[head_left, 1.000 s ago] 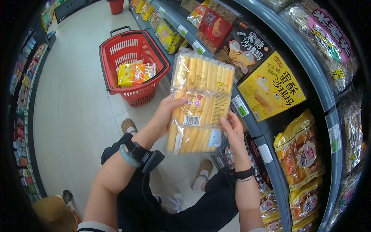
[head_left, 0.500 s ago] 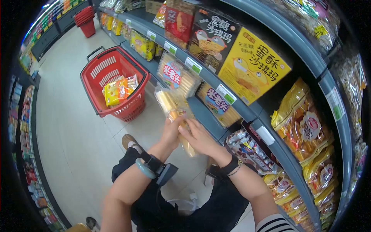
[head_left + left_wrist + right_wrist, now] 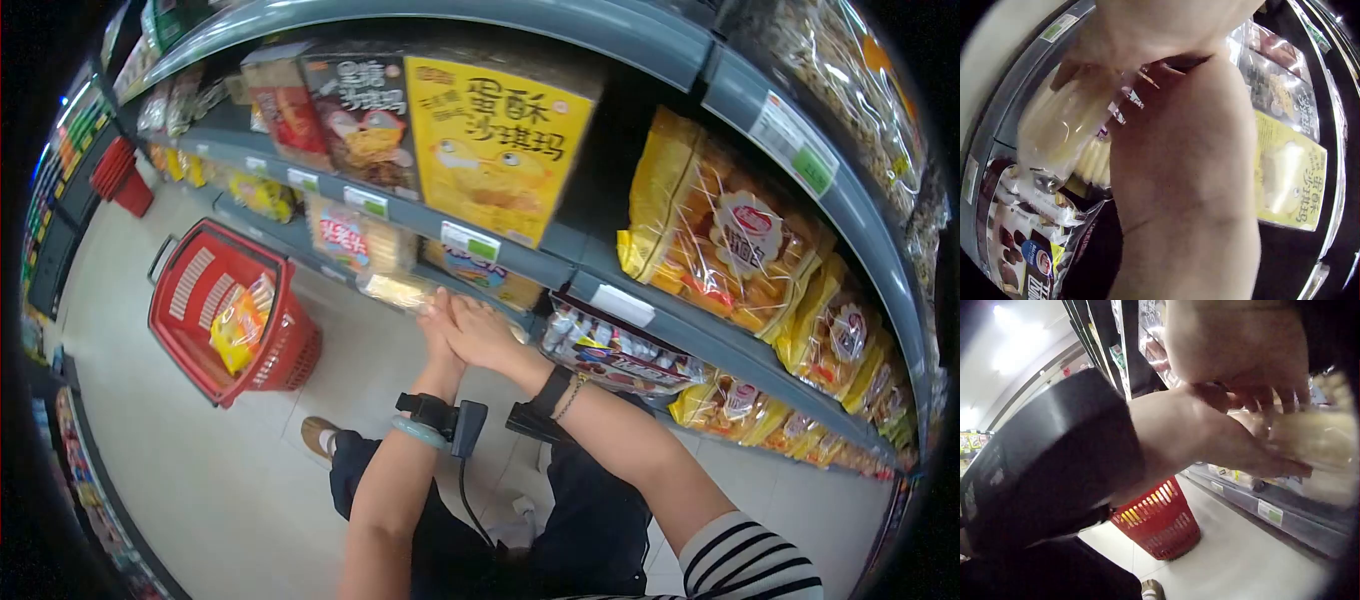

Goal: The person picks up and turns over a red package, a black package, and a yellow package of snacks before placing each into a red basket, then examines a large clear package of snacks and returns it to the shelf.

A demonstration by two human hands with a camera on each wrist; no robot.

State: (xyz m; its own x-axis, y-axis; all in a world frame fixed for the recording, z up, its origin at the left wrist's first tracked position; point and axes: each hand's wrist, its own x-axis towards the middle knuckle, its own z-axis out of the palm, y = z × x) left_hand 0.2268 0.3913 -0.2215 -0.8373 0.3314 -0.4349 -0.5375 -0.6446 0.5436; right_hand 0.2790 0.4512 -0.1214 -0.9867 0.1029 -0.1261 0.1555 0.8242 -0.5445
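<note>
Both hands are close together at the lower shelf, holding a clear pack of pale yellow stick snacks (image 3: 396,290). My left hand (image 3: 439,328) grips its near edge; in the right wrist view its fingers reach along the pack (image 3: 1316,437). My right hand (image 3: 486,332) overlaps the left and holds the pack with bent fingers, seen above it in the right wrist view. The pack is turned nearly edge-on to the head view, its near part hidden by the hands. Similar stick-snack packs (image 3: 345,235) stand on the lower shelf just behind it.
A red shopping basket (image 3: 288,345) with a yellow-and-orange snack bag (image 3: 238,328) stands on the floor at left. A yellow box (image 3: 490,150) and dark boxes fill the upper shelf. Bagged bread (image 3: 725,225) and wafer packs (image 3: 620,350) are at right. Stacked red baskets (image 3: 122,178) stand farther back.
The pack, first held broad side up, has been turned edge-on and moved to the lower shelf. My right hand has come over beside the left. The head view has swung toward the shelves.
</note>
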